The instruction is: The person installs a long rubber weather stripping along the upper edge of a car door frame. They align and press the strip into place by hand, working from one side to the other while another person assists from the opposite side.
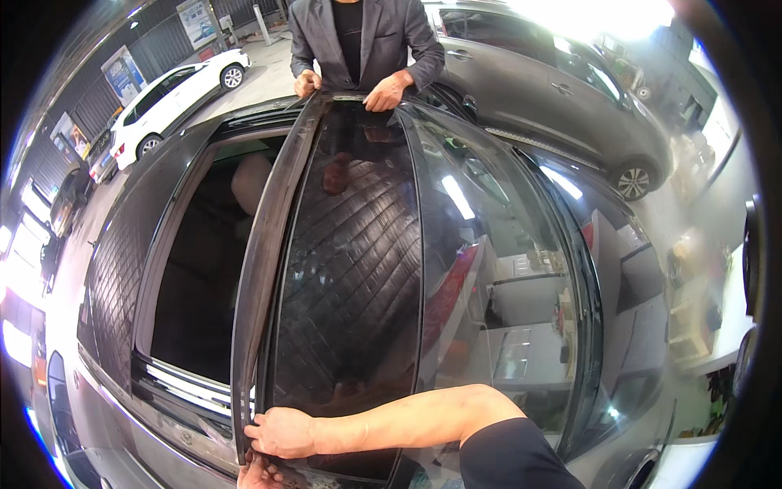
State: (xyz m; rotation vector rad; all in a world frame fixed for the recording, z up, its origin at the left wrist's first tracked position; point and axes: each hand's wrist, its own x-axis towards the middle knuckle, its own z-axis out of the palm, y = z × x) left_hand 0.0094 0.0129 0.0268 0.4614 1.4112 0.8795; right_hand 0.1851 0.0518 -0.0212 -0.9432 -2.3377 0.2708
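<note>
A long, dark, slightly bowed strip (262,236) runs across a dark car's roof, between the open sunroof (195,277) and the black glass panel (350,285). At the strip's near end, my right hand (283,432) has its fingers curled on the edge, the forearm reaching over the roof. Just below it, my left hand (259,473) grips the same end with bent fingers and is partly cut off by the lower edge. Across the roof, a co-worker's left hand (388,91) rests at the glass's far edge. The co-worker's other hand (307,83) is by the strip's far end.
The co-worker (358,41), in a dark jacket, stands beyond the car. A grey car (554,90) is parked behind at the right, a white car (179,98) at the far left. Rear roof glass (505,301) reflects the room. A pale headrest (251,183) shows inside the opening.
</note>
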